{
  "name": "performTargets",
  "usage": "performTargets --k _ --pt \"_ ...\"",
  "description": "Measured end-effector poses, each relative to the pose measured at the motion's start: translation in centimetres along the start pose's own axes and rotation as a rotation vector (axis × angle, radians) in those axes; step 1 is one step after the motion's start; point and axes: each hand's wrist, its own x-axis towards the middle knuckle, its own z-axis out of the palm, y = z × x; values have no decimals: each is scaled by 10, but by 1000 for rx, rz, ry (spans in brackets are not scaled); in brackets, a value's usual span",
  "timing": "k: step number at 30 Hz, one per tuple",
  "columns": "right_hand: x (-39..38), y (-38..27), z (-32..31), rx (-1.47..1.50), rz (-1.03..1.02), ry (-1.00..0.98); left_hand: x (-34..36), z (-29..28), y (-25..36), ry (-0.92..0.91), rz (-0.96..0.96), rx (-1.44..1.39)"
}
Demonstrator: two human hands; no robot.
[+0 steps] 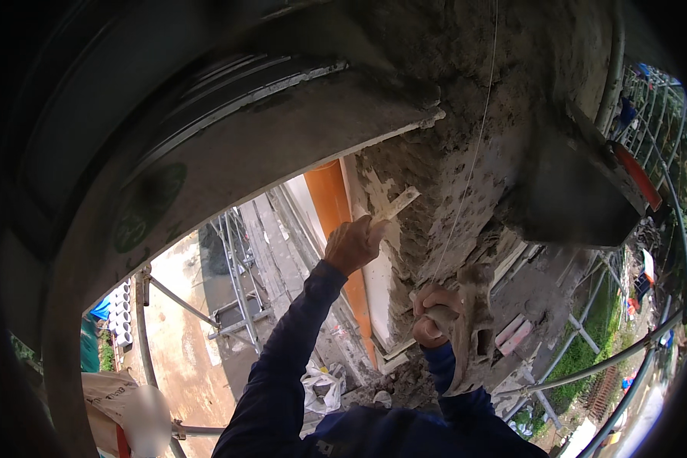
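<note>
The person's left hand (351, 244) is raised against a rough, pitted grey plaster wall (466, 175), its fingers closed round the handle end of a narrow flat trowel (393, 206) whose pale, mortar-smeared blade slants up and to the right and lies against the wall's corner edge; the grip itself is partly hidden by the back of the hand. Lower and nearer the body, the right hand (433, 317) is curled shut on the handle of a mortar-caked float (473, 320), a long flat board crusted grey and lumpy, standing almost on end just in front of the wall's base. Both arms wear dark blue long sleeves (282, 366) that come up from the lower edge. The wall surface is coarse and full of small holes, with a smoother, lighter patch of fresh plaster under the trowel blade. A thin taut string line (477, 145) runs down across the plaster. Left of the corner a smooth orange pipe (332, 202) runs down beside a white strip, its lower part hidden behind the left forearm. A broad curved grey band (229, 145) arches over the upper left, cut off by the dark rim of the view. At right a grey metal box (569, 195) with an orange-red edge sticks out from the wall, what it is being hard to tell. Far below lie metal scaffold tubes (233, 282), a bare ground surface and a blurred sack (118, 401) at the lower left
</note>
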Motion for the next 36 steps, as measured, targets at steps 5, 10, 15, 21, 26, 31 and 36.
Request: performTargets --k 5,10,15,21,26,31,36 --pt "32 8 -12 -718 576 1 5 1 1 26 -40 -7" --pt "37 -36 29 -255 234 120 -3 0 6 60 -21 46" --pt "1 62 -54 -1065 -242 48 0 6 9 40 -48 46" --pt "22 -18 7 -373 441 258 -4 8 8 129 -55 132" --pt "39 15 -7 -197 -226 56 -6 4 23 98 -80 127" --pt "27 16 -13 -448 587 138 -1 5 10 83 -119 133" --pt "28 -4 15 -182 -51 194 -6 4 13 33 -126 144"
